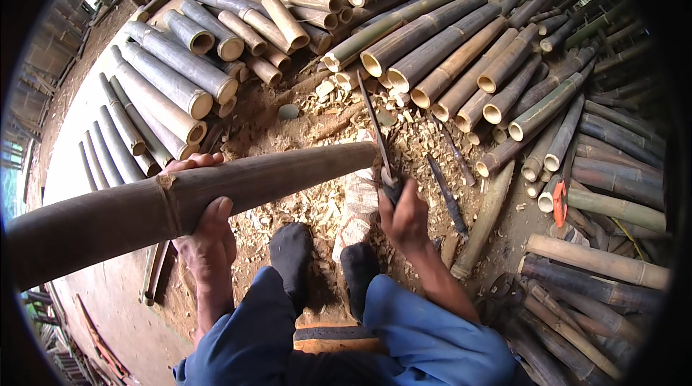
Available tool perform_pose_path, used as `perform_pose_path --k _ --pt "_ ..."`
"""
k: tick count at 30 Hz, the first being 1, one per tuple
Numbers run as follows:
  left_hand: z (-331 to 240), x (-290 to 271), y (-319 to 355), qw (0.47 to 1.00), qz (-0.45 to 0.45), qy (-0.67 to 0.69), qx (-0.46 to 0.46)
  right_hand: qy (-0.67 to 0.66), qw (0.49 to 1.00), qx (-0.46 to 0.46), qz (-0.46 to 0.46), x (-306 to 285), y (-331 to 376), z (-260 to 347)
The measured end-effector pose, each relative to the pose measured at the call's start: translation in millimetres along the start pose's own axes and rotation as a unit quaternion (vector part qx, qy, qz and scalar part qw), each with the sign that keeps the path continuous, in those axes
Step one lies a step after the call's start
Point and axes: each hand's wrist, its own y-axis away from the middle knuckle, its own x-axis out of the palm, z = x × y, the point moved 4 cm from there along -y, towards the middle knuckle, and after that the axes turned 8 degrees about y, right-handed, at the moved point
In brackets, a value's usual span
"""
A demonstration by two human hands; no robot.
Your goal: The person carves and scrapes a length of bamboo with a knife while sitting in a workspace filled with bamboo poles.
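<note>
A thick, dark brown bamboo pole [288, 173] slants from the left edge toward the middle of the view. My left hand [205, 220] is closed round it near a raised joint, with the thumb on the near side and fingers over the top. In my right hand [406, 219] is the dark handle of a long, narrow-bladed knife [376, 123]. Its blade points away from me and crosses right at the pole's far end, against or very close to it. Below that end lies a pale, scarred log [358, 209], partly covered by wood chips.
Many cut bamboo lengths [461, 47] lie in piles ahead and to the right. Wood chips [306, 202] litter the ground. A dark long tool [448, 195] lies right of my hand; an orange-handled tool [560, 202] rests among the bamboo. My dark-socked feet [290, 263] are below the pole.
</note>
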Motion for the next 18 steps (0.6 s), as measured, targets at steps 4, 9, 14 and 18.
perform_pose_path --k 4,9,14,18 --pt "-9 8 3 0.998 -0.052 -0.020 -0.014 0.148 0.987 0.001 0.059 25 -9 -31" --pt "-6 1 -1 0.998 -0.069 0.000 -0.007 0.020 1.000 -0.006 0.021 -5 -5 12" --pt "-1 6 -2 0.999 -0.039 -0.030 0.007 0.138 0.982 0.052 0.122 25 -6 -42" --pt "-7 -5 -1 0.998 -0.056 -0.037 0.019 0.093 0.993 0.006 0.069 7 -14 0"
